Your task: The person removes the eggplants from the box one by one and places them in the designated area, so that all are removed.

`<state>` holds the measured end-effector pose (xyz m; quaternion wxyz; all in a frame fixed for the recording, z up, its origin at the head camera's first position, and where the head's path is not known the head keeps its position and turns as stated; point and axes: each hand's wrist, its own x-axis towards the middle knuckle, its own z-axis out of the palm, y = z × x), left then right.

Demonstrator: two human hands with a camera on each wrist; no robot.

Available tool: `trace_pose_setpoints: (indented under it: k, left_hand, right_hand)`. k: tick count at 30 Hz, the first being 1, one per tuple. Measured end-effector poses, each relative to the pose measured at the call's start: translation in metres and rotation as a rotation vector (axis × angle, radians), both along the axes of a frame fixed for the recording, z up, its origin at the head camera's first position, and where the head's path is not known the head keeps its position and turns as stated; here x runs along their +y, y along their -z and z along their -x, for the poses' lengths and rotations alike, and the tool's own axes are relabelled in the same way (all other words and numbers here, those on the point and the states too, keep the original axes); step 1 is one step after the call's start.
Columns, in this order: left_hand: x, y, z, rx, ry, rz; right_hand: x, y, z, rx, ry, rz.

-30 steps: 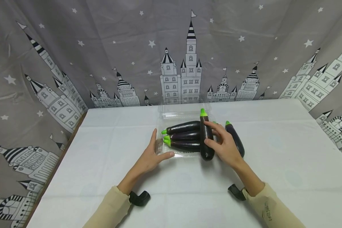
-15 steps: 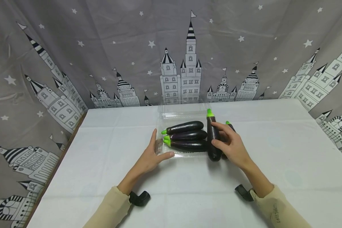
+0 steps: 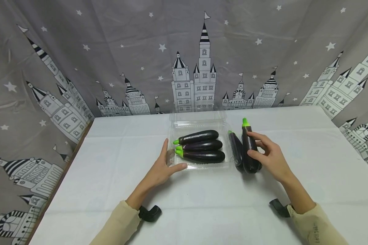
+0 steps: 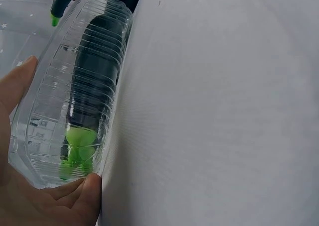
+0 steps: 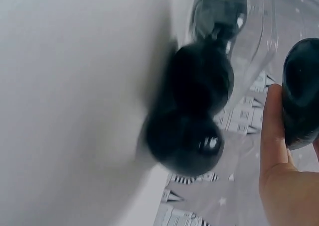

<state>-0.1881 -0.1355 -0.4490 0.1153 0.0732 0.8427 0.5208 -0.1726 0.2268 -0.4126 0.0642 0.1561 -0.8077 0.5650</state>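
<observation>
My right hand (image 3: 270,156) grips a long dark eggplant (image 3: 249,149) with a bright green stem, thumb on one side and fingers on the other. In the right wrist view that eggplant (image 5: 301,91) is raised above two others. One eggplant (image 3: 236,149) lies just right of the clear plastic container (image 3: 197,166); another is mostly hidden beneath the held one. Three eggplants (image 3: 202,145) lie side by side in the container, stems to the left. My left hand (image 3: 159,170) spans the container's left end, thumb at the near side, fingers at the far side.
The container's clear lid (image 3: 199,117) stands open at the back. A white cloth (image 3: 119,153) covers the table, and a grey curtain (image 3: 125,44) with castles hangs behind it. Black wrist mounts (image 3: 150,213) stick out from both sleeves.
My right hand has carried its eggplant rightward, from over the container to over the eggplants beside it. The left hand and the container have stayed in place.
</observation>
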Motion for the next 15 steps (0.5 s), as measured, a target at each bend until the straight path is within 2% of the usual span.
trace_pose_setpoints:
  k: [5, 15]
  left_hand:
    - [0.0, 0.0, 0.0, -0.001, 0.0, -0.012]
    - [-0.001, 0.002, 0.001, -0.002, 0.004, -0.011]
  right_hand:
    - [0.015, -0.001, -0.002, 0.019, 0.056, -0.025]
    - [0.049, 0.003, 0.0, -0.051, 0.155, -0.153]
